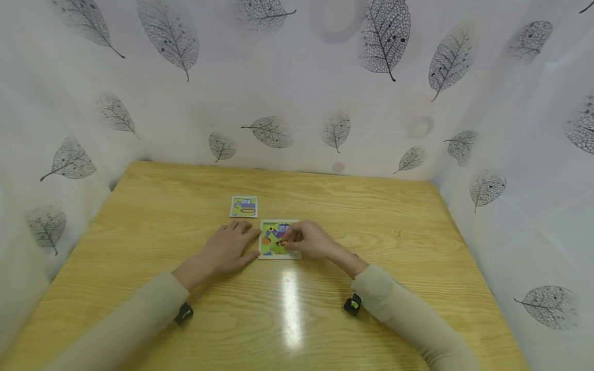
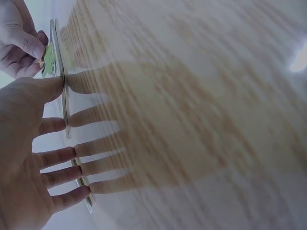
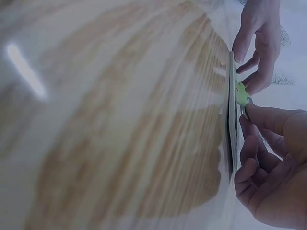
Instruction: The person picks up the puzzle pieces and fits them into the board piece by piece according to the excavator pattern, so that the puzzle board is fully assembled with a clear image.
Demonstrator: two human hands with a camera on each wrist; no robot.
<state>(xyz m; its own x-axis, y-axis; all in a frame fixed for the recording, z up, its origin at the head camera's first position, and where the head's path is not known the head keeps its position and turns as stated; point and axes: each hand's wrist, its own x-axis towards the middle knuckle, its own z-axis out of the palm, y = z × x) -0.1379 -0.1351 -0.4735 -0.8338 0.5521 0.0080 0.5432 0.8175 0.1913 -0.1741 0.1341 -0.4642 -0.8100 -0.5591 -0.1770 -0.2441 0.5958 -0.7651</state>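
A small colourful puzzle board (image 1: 274,241) lies flat at the middle of the wooden table (image 1: 139,247). My left hand (image 1: 227,250) rests flat beside the board's left edge, fingers spread, thumb (image 2: 45,88) against the board's edge (image 2: 61,72). My right hand (image 1: 308,239) is over the board's right part and pinches a small puzzle piece (image 1: 281,242) between thumb and fingers. In the right wrist view the piece (image 3: 241,93) sits at the board's edge (image 3: 232,129) by my fingertips. A second small picture card (image 1: 244,206) lies farther back on the table.
White sheets printed with grey leaves (image 1: 297,77) wall the table at the back and both sides. A bright light glare (image 1: 291,309) shows on the tabletop near me. Black wrist camera mounts (image 1: 352,305) sit at both sleeves.
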